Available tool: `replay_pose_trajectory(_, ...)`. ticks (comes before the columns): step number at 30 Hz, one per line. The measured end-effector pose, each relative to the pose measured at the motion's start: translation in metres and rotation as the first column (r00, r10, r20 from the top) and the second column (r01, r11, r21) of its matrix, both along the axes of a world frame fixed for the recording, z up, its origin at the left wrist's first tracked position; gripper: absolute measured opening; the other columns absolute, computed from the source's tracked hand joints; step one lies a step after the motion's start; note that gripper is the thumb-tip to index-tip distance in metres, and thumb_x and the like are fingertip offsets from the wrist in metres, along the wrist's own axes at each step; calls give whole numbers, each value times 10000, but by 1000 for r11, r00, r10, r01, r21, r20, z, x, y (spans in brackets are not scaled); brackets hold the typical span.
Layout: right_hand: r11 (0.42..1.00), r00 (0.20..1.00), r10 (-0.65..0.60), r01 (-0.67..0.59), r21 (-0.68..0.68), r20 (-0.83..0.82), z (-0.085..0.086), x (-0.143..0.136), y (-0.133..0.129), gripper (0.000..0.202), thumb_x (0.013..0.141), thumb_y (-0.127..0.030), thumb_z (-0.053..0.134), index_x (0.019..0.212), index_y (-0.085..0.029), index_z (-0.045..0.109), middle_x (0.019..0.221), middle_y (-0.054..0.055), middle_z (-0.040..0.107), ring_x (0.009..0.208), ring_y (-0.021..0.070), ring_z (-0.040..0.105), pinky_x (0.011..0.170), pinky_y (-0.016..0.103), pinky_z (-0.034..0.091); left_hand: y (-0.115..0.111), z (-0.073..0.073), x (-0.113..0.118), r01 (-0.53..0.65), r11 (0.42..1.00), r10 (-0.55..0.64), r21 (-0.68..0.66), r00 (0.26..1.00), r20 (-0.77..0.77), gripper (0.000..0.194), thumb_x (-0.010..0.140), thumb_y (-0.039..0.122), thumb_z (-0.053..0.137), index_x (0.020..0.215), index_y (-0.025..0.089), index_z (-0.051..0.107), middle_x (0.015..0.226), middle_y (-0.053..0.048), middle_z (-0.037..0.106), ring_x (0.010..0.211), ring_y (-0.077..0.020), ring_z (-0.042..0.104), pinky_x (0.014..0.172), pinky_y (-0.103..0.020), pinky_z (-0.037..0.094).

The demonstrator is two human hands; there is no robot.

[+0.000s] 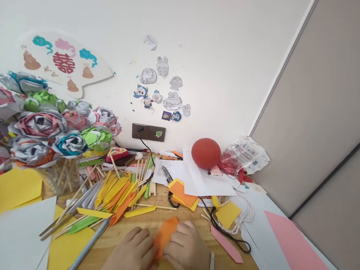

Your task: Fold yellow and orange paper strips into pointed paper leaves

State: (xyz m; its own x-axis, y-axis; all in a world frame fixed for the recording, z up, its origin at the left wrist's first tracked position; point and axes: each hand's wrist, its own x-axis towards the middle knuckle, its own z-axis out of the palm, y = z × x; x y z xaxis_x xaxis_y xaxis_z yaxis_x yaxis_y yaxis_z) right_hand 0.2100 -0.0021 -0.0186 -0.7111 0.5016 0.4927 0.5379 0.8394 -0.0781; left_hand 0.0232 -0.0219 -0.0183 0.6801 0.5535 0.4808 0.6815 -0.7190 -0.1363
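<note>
An orange piece of paper (165, 234) lies on the wooden table between my two hands, at the bottom centre. My left hand (137, 252) is at its left edge, fingers curled and pressed together on the paper. From the right, my right hand (184, 247) grips the paper's other edge with bent fingers; a pale band circles that wrist. The fingertips of both hands are partly hidden. Behind them lies a stack of orange and yellow paper pieces (184, 194), with scissors (167, 174) partly under it.
Folded yellow and orange strips (117, 191) and wooden sticks (68, 215) spread left of centre. Paper flowers (38, 124) crowd the left. A red balloon (206, 153), pearl beads (248, 211), a black cable (220, 230) and a pink strip (227, 245) are to the right.
</note>
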Motion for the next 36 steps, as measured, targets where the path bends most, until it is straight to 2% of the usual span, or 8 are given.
replay_pose_trajectory(6, 975, 980, 43, -84, -208, -196, 11, 14, 6, 230, 913, -301, 458, 773, -221, 623, 701, 12, 653, 719, 169, 517, 710, 323, 381, 8, 11, -16, 113, 993, -110, -33, 990, 83, 279, 943, 143, 350, 735, 190, 530, 722, -8, 604, 679, -168, 518, 643, -298, 389)
replay_pose_trajectory(11, 939, 945, 13, -124, -321, -328, 21, 17, 5, 348, 921, -426, 438, 761, -208, 659, 699, 36, 651, 712, 170, 549, 661, 297, 426, 5, 23, -16, 161, 985, -154, -57, 982, 108, 232, 929, 133, 382, 769, 196, 538, 747, -8, 612, 703, -161, 531, 658, -287, 399)
replay_pose_trajectory(14, 912, 951, 24, -147, -383, -308, 23, 20, 7, 369, 913, -459, 451, 764, -207, 675, 702, 33, 655, 713, 163, 557, 686, 301, 430, 3, 30, -16, 211, 972, -191, -105, 966, 172, 209, 909, 102, 392, 803, 200, 543, 782, -15, 623, 741, -163, 544, 695, -288, 415)
replay_pose_trajectory(18, 887, 981, 58, -135, -441, -183, 16, 23, 10, 258, 844, -431, 589, 745, -220, 699, 776, 22, 642, 764, 153, 560, 733, 293, 423, 1, 32, -16, 266, 931, -213, -252, 953, 217, 196, 901, 112, 404, 835, 214, 558, 850, -19, 641, 798, -168, 556, 738, -282, 434)
replay_pose_trajectory(22, 885, 988, 80, -130, -448, -129, 8, 20, 12, 101, 762, -320, 708, 735, -223, 699, 820, 7, 614, 830, 148, 543, 779, 274, 413, 2, 28, -12, 255, 858, -153, -446, 955, 253, 134, 872, 143, 502, 861, 242, 592, 911, 4, 659, 886, -171, 572, 829, -283, 429)
replay_pose_trajectory(26, 866, 994, 44, -89, -492, -101, 5, 15, 13, 90, 731, -280, 738, 727, -215, 674, 815, -10, 617, 831, 148, 536, 783, 269, 399, 7, 19, -8, 221, 793, -37, -567, 948, 317, 103, 851, 162, 545, 803, 230, 606, 867, 8, 652, 864, -161, 572, 830, -280, 425)
replay_pose_trajectory(30, 826, 989, -74, -11, -564, -129, 4, 10, 13, 148, 675, -243, 779, 694, -204, 637, 755, -35, 607, 809, 150, 535, 758, 259, 382, 10, 15, -4, 129, 790, 85, -600, 946, 314, 109, 824, 189, 565, 717, 200, 582, 786, -7, 615, 789, -168, 554, 738, -272, 436)
replay_pose_trajectory(36, 791, 961, -243, 120, -600, -128, 5, 2, 7, 199, 613, -169, 800, 638, -189, 603, 747, -33, 581, 810, 161, 523, 736, 263, 364, 9, 12, 2, 41, 809, 158, -586, 946, 285, 117, 800, 158, 528, 689, 191, 540, 773, -13, 588, 767, -181, 534, 711, -286, 419)
